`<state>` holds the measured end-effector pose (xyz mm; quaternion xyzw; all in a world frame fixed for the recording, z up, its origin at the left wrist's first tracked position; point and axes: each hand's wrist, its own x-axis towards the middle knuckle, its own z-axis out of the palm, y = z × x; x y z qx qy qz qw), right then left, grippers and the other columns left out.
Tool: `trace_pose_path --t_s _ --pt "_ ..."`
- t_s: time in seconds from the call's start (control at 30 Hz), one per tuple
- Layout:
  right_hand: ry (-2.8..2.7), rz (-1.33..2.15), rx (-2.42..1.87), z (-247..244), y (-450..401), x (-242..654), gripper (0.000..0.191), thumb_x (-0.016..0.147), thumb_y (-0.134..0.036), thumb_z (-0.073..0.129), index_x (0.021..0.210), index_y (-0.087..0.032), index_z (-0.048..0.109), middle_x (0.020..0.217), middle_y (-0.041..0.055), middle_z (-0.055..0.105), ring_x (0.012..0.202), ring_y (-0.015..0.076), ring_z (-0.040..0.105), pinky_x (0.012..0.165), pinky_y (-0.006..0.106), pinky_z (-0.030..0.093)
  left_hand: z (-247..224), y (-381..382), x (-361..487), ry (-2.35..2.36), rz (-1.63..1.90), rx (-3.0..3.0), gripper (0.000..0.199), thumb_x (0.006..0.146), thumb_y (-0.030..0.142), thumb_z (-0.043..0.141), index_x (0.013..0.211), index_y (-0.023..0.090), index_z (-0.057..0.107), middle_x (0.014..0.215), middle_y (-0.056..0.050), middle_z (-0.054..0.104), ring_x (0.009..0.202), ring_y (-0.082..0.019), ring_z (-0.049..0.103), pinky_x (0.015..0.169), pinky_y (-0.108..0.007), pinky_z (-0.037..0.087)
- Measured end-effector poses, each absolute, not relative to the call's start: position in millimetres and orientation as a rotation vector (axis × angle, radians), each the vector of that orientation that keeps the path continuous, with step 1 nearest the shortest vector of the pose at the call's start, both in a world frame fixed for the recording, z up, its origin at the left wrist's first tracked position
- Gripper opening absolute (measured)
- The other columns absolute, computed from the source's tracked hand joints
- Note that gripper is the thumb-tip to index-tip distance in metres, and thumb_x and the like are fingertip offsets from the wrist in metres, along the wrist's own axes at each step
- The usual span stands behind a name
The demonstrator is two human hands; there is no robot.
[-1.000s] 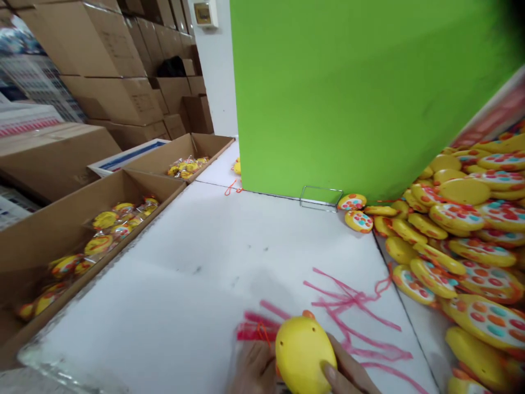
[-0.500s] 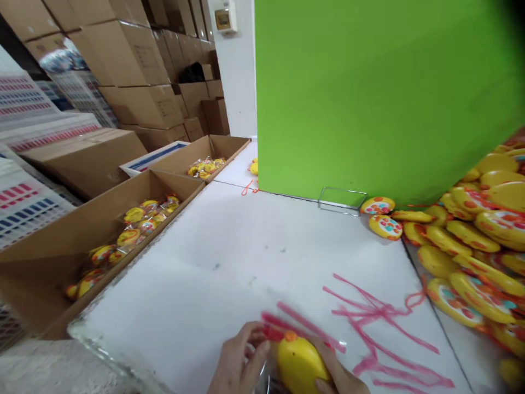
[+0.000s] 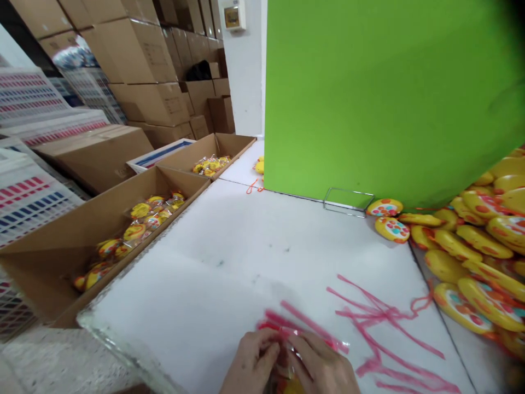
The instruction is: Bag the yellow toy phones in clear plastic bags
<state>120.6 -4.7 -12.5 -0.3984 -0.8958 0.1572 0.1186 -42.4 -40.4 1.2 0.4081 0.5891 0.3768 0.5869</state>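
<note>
At the near edge of the white table, my left hand (image 3: 252,361) and my right hand (image 3: 324,365) are close together, thumbs and fingers pinched at the top of a clear plastic bag (image 3: 283,358). Inside the bag, low between the hands, part of a yellow duck-like toy (image 3: 292,386) shows; my fingers hide most of it. Just beyond my fingertips lie several pink strips (image 3: 314,328). More pink strips (image 3: 381,314) are spread loosely to the right of my right hand.
On the right is a heap of yellow toys (image 3: 455,243) with dotted white faces. A thin wire frame (image 3: 348,201) stands by the green panel (image 3: 369,98). Along the table's left edge, open cartons (image 3: 82,219) hold bagged toys (image 3: 135,232). Stacked boxes (image 3: 135,52) rise behind.
The yellow toy, bare in my right hand before, is now low in the clear bag. My right hand has moved to the bag's top beside my left. The view has shifted slightly.
</note>
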Motion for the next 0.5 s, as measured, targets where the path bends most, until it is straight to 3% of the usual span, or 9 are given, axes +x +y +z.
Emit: trace_pose_path --t_s 0.13,0.23,0.37,0.5 --pt "-2.572 0.333 -1.106 -8.1 -1.5 101.9 0.016 0.075 -0.008 0.049 0.076 -0.022 0.057 0.067 0.0001 0.065 0.056 0.0162 0.064 0.045 0.024 0.042 7.8 -37.2 -38.5 1.403 0.785 1.166 0.024 0.081 0.026 0.044 0.074 0.016 0.064 0.070 -0.002 0.064 0.068 -0.015 0.055 0.062 -0.023 0.044" --pt "-2.460 0.183 -1.053 -2.4 -0.7 91.9 0.019 0.068 -0.005 0.045 0.063 -0.022 0.052 0.055 -0.0016 0.059 0.044 0.0154 0.057 0.039 0.025 0.034 9.1 -38.1 -37.1 1.451 0.698 1.343 0.026 0.083 0.024 0.040 0.080 0.017 0.064 0.071 -0.001 0.064 0.068 -0.015 0.053 0.060 -0.022 0.042" --pt "-2.270 0.347 -1.266 -2.0 7.0 118.2 0.020 0.079 -0.017 0.040 0.062 -0.023 0.048 0.052 -0.0038 0.057 0.041 0.0119 0.054 0.041 0.021 0.037 6.0 -42.1 -43.0 1.510 0.559 1.459 0.031 0.087 0.032 0.035 0.083 0.018 0.062 0.071 -0.003 0.065 0.063 -0.016 0.054 0.057 -0.023 0.040" --pt "-2.034 0.478 -1.999 -14.0 20.2 218.7 0.014 0.080 -0.036 0.044 0.073 -0.026 0.052 0.063 -0.0022 0.064 0.052 0.0168 0.062 0.051 0.025 0.044 -3.1 -42.6 -54.2 1.462 0.667 1.277 0.032 0.088 0.038 0.035 0.078 0.017 0.056 0.074 -0.006 0.066 0.069 -0.017 0.058 0.062 -0.024 0.043"
